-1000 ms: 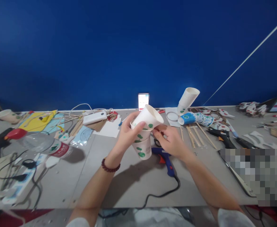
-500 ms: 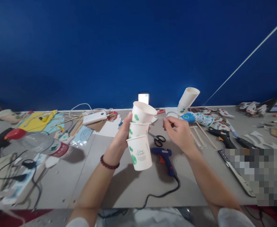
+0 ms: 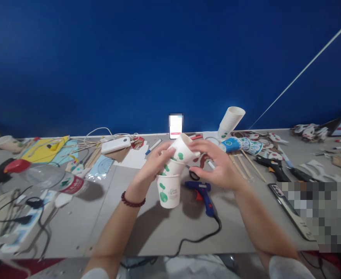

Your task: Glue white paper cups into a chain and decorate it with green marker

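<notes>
Three white paper cups with green spots are joined in a bent column, the lowest cup [image 3: 169, 193] hanging above the table. My left hand [image 3: 155, 161] is closed around the column's upper part. The top cup [image 3: 180, 150] leans over relative to the ones below. My right hand [image 3: 217, 164] is beside it, fingers stretched out at the top cup's right side and thumb apart; whether they press on it I cannot tell. Below the right hand lies a blue glue gun [image 3: 202, 193], with scissors [image 3: 194, 175] partly hidden behind the hand.
A stack of paper cups [image 3: 231, 120] leans by the blue wall, near blue patterned cups [image 3: 243, 145]. A lit phone [image 3: 175, 127] stands at the back. Left are a plastic bottle [image 3: 51, 176] and a power strip [image 3: 32, 223]. Right lie a black glue gun [image 3: 275, 168] and another phone [image 3: 289, 213].
My right hand has opened from a closed shape and moved left to the top cup. The column has shifted slightly left and its top cup has tilted.
</notes>
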A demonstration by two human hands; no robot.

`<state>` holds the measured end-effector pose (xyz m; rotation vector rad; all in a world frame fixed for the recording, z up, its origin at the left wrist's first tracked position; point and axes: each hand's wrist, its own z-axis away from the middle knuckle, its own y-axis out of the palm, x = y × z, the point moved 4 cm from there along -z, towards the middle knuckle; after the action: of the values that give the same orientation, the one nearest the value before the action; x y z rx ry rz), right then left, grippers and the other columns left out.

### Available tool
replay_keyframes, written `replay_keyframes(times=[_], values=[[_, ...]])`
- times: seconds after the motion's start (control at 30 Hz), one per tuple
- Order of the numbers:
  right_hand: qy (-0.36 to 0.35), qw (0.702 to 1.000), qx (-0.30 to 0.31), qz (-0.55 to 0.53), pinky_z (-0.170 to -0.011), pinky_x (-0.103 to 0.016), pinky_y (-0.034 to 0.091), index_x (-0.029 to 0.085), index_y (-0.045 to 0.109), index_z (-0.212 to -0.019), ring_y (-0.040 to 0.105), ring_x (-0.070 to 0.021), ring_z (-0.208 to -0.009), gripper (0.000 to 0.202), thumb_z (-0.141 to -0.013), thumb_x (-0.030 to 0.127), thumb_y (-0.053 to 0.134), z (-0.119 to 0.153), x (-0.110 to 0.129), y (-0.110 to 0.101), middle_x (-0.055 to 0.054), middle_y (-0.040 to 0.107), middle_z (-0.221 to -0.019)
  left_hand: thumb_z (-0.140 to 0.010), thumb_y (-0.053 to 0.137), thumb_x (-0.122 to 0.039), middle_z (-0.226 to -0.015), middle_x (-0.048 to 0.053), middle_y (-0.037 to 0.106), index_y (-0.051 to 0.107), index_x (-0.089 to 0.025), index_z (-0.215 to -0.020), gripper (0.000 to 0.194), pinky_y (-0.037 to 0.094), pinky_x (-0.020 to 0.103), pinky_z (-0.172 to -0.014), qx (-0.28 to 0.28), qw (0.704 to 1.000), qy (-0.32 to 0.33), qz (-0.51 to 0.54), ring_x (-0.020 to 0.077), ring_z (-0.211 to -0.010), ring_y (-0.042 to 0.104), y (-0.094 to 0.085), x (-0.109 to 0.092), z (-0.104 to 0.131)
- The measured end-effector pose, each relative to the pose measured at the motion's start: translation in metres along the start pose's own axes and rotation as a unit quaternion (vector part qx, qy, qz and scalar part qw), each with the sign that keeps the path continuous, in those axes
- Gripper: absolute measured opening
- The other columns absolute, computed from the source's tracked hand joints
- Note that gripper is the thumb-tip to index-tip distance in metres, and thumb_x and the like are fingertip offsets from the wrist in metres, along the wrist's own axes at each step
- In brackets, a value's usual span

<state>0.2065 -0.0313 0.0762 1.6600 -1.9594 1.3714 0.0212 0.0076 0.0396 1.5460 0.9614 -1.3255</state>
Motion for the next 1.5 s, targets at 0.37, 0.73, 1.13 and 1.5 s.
replay_keyframes(times=[0.37, 0.73, 1.13, 1.5], values=[[-0.037, 0.992, 0.101, 0.072, -0.059, -0.023, 0.048, 0.018, 0.074, -0.085, 0.068, -0.0153, -0.062, 0.015, -0.089, 0.027, 0.063, -0.002, -0.014, 0.015, -0.004, 0.078, -0.077, -0.08, 0.066, -0.049, -0.113, 0.007, 0.07, 0.068, -0.023, -0.11, 0.041, 0.052, 0.031, -0.081, 0.033, 0.978, 0.034, -0.204, 0.0224, -0.099, 0.066, 0.005, -0.02, 0.007], [-0.079, 0.987, 0.1, 0.102, -0.059, -0.023, 0.048, 0.019, 0.075, -0.078, 0.07, -0.0167, -0.064, 0.025, -0.092, 0.03, 0.058, 0.003, -0.016, 0.014, -0.005, 0.078, -0.075, -0.078, 0.067, -0.047, -0.112, 0.008, 0.07, 0.067, -0.019, -0.108, 0.041, 0.052, 0.032, -0.081, 0.048, 0.979, 0.064, -0.189, 0.0225, -0.098, 0.065, 0.004, -0.019, 0.007], [-0.087, 0.985, 0.101, 0.113, -0.056, -0.023, 0.045, 0.018, 0.073, -0.077, 0.066, -0.0146, -0.06, 0.028, -0.094, 0.032, 0.055, 0.004, -0.017, 0.016, -0.005, 0.076, -0.072, -0.084, 0.059, -0.053, -0.123, 0.011, 0.065, 0.062, -0.021, -0.119, 0.048, 0.05, 0.035, -0.087, 0.087, 0.966, 0.126, -0.209, 0.0248, -0.104, 0.062, 0.001, -0.018, 0.006], [-0.13, 0.93, 0.003, 0.344, -0.053, -0.028, 0.043, 0.021, 0.074, -0.095, 0.065, -0.0171, -0.059, 0.021, -0.093, 0.022, 0.052, 0.009, -0.003, 0.003, -0.006, 0.078, -0.083, -0.068, 0.078, -0.052, -0.13, 0.014, 0.062, 0.048, -0.023, -0.134, 0.078, 0.048, 0.042, -0.094, 0.013, 0.862, 0.275, -0.427, 0.0309, -0.117, 0.059, 0.001, -0.039, 0.015]])
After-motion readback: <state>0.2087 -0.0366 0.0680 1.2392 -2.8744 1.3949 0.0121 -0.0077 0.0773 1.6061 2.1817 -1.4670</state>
